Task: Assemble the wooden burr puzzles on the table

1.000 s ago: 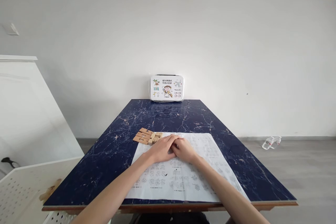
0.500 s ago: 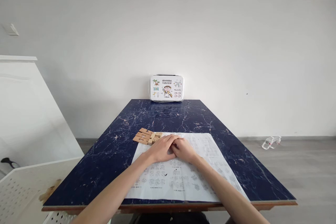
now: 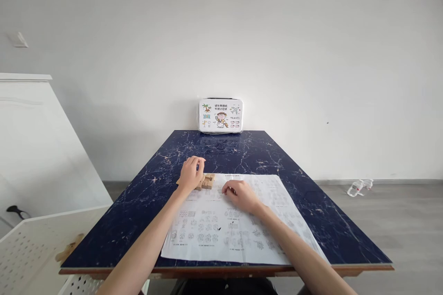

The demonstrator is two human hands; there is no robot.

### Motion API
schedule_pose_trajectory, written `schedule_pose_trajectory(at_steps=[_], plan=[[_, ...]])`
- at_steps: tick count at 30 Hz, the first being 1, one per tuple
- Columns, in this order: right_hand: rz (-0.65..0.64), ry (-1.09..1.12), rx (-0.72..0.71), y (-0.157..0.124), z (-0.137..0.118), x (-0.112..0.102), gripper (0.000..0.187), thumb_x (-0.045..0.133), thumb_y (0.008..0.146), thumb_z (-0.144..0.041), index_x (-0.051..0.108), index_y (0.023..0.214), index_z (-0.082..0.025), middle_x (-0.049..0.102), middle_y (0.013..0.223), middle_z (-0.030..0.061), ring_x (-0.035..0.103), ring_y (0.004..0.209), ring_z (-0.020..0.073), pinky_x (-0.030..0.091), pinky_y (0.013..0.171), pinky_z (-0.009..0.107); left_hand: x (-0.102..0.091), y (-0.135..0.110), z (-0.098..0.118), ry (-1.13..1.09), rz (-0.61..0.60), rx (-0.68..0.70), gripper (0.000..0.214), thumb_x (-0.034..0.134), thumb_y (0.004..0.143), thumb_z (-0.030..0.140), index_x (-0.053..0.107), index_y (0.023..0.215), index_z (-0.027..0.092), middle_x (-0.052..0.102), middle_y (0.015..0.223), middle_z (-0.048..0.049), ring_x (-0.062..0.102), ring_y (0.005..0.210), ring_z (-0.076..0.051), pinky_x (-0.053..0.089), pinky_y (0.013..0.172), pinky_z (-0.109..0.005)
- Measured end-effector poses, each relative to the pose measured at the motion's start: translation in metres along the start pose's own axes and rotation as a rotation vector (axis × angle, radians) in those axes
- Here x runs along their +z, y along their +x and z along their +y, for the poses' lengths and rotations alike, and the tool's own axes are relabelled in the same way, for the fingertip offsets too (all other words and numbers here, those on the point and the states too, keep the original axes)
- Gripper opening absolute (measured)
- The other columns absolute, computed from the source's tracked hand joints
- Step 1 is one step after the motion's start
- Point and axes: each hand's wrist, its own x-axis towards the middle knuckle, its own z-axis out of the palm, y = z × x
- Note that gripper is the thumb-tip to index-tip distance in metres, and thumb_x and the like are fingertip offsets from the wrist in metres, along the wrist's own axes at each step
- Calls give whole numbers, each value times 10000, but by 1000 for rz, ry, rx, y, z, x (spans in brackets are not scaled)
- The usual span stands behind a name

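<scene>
My left hand (image 3: pixel 192 173) is over the wooden pieces at the sheet's far left corner. Its fingers are bent and closed; whether they hold anything is hidden behind the hand. Beside it, light wooden blocks (image 3: pixel 208 181) with notches lie on the sheet's edge, and the hand covers most of the other pieces. My right hand (image 3: pixel 241 196) rests on the printed paper sheet (image 3: pixel 200 253), fingers curled inward, their inner side out of sight. Small line drawings and captions cover the sheet. The two hands are apart.
A dark blue marbled table (image 3: pixel 145 207) bears the sheet. At its far end, a white printed case (image 3: pixel 221 115) stands against the wall. A white perforated basket (image 3: pixel 31 244) with wooden pieces (image 3: pixel 71 246) sits at the left. Clear plastic items (image 3: pixel 360 187) lie on the floor at right.
My hands were together over the sheet and have parted. The left has moved left and away from me, onto the wooden pieces; the right has stayed almost in place.
</scene>
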Motion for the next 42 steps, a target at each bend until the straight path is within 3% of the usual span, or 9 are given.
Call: schedule_pose_trajectory(at_steps=[4, 8, 13, 21, 33, 42], plan=[[-1, 3, 3, 0, -1, -1, 301, 471, 862, -68, 726, 872, -228, 755, 915, 9, 642, 783, 153, 425, 716, 266, 1, 0, -33, 167, -96, -91, 495, 259, 1074, 379, 704, 956, 196, 727, 1035, -95, 638, 1009, -252, 467, 937, -385], [-2, -7, 19, 0, -3, -2, 300, 476, 866, -67, 727, 875, -231, 756, 916, 10, 648, 798, 158, 431, 720, 270, 5, -3, -44, 199, -162, -102, 548, 255, 1072, 397, 724, 867, 201, 740, 982, -100, 649, 974, -265, 470, 887, -384], [-15, -7, 27, -1, -4, -3, 307, 470, 877, -68, 730, 886, -230, 756, 930, 15, 647, 795, 156, 434, 710, 270, 7, -4, -43, 240, -203, -106, 571, 249, 1070, 407, 683, 761, 201, 729, 918, -110, 653, 943, -267, 468, 860, -381], [-8, -7, 22, -1, -4, -3, 299, 477, 873, -67, 726, 877, -232, 753, 915, 2, 641, 788, 150, 420, 710, 264, 8, -5, -44, 303, -208, -115, 515, 265, 1056, 400, 694, 869, 186, 711, 979, -141, 633, 994, -298, 472, 884, -418], [-8, -23, 21, 0, -2, -2, 299, 474, 875, -81, 732, 885, -230, 752, 905, 7, 636, 773, 155, 419, 708, 271, 11, -6, -46, 351, -169, -124, 514, 257, 1058, 401, 674, 852, 182, 690, 984, -163, 612, 1006, -311, 474, 905, -440], [-12, -17, 24, 0, -3, -2, 301, 477, 868, -78, 737, 883, -231, 749, 903, 17, 637, 781, 159, 425, 713, 267, 8, -6, -43, 357, -172, -132, 473, 301, 1047, 364, 667, 811, 179, 712, 828, -152, 673, 952, -303, 487, 872, -414]])
